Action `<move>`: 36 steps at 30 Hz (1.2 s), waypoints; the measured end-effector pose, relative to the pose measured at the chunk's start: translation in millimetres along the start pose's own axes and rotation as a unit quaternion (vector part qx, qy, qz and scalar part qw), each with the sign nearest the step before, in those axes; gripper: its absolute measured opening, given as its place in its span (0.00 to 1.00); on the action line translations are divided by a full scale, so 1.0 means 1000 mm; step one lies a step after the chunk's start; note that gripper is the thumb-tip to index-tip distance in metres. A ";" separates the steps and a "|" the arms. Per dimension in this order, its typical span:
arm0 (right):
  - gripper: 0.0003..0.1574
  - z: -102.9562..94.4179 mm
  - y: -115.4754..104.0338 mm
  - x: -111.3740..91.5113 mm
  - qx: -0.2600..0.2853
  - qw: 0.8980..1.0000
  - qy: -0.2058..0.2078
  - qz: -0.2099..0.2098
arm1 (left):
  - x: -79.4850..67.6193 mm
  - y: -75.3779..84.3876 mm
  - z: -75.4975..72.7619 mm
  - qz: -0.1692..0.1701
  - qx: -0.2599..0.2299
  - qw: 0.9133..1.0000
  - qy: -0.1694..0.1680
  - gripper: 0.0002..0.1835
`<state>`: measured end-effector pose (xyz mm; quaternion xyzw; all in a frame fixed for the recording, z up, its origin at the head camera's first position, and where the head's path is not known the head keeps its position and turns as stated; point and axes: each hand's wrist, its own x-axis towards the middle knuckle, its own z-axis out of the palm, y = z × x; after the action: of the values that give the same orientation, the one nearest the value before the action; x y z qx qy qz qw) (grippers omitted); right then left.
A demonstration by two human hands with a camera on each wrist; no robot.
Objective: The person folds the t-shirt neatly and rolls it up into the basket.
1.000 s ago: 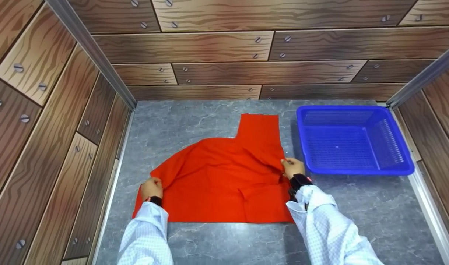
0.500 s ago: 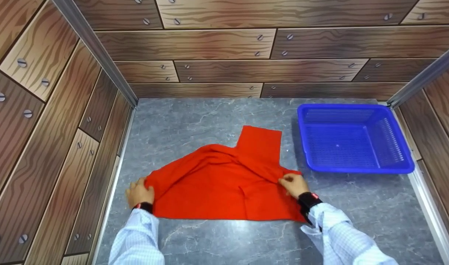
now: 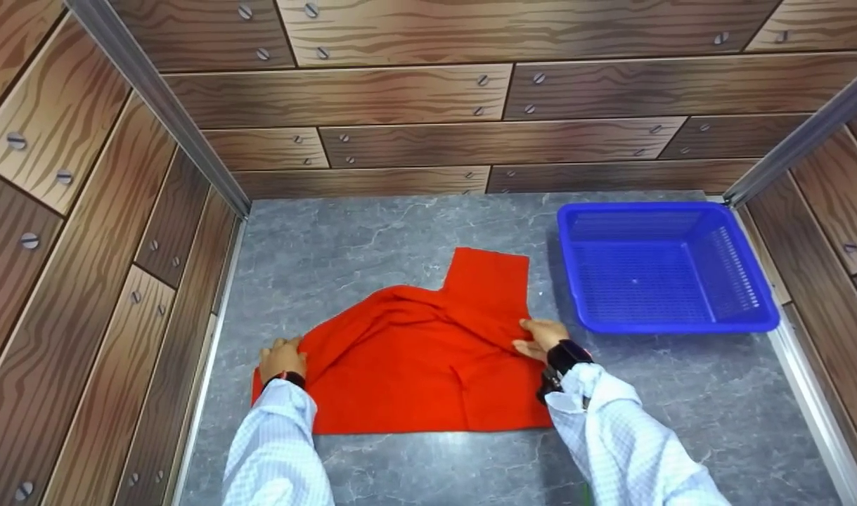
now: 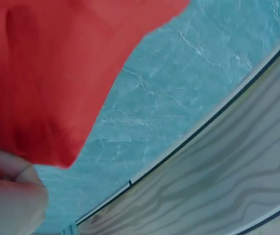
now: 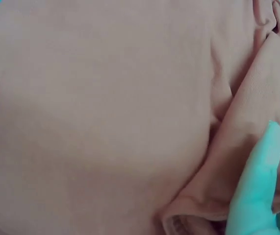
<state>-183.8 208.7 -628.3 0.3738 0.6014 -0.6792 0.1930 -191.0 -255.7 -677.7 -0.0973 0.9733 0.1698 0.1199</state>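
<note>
A red garment (image 3: pixel 400 365) lies folded and creased on the grey floor, its straight edge towards me. A square-ended flap (image 3: pixel 488 281) sticks out at its far right side. My left hand (image 3: pixel 283 357) is at the garment's left end; in the left wrist view the thumb (image 4: pixel 14 166) and a bent finger pinch the cloth near a corner. At the right side my right hand (image 3: pixel 546 337) touches the garment with straight, parted fingers. The right wrist view, with its colours off, shows one straight digit (image 5: pixel 260 176) over a fold beside a hemmed opening (image 5: pixel 184 223).
A blue plastic basket (image 3: pixel 639 327) stands at the right, just beyond my right hand, with nothing in it. Wood-patterned panels (image 3: pixel 400 95) wall in the back and both sides. Metal strips run along the floor's side edges.
The flap and the garment's far edge have come towards me. My right hand has loosened its pinch and straightened its fingers. My left hand let go briefly and is back on the left end.
</note>
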 end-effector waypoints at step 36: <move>0.11 -0.028 0.021 -0.002 -0.240 0.918 0.169 -0.266 | -0.007 -0.025 -0.036 0.024 -0.148 0.973 0.178 0.09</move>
<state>-159.9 230.5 -640.6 0.2520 0.8474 -0.4670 -0.0150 -185.6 -290.8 -650.6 -0.1191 0.9452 0.2944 -0.0756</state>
